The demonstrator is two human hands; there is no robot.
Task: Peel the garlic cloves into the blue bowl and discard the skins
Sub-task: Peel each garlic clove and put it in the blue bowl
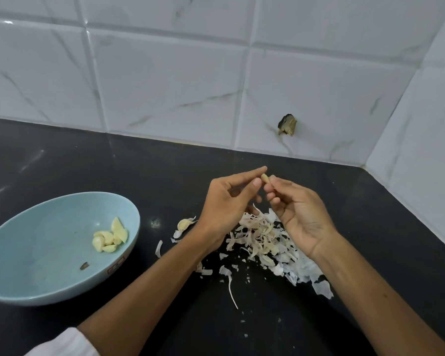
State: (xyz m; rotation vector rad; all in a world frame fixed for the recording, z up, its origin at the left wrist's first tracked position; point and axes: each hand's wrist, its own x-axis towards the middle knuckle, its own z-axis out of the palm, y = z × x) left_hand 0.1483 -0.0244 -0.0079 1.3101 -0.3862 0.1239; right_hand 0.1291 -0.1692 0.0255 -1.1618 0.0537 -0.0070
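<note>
A small garlic clove (265,178) is pinched between the fingertips of both hands above the counter. My left hand (229,201) touches it with thumb and forefinger; my right hand (297,210) grips it from the right. Below the hands lies a heap of papery garlic skins (261,240). One unpeeled clove (184,224) rests on the counter just left of my left wrist. The blue bowl (36,273) stands at the left and holds several peeled cloves (109,238) and a small dark scrap (84,265).
The black counter (165,176) meets a white tiled wall at the back and on the right. A hole with debris (287,124) marks the back wall. Loose skin bits (233,294) are scattered toward the front edge.
</note>
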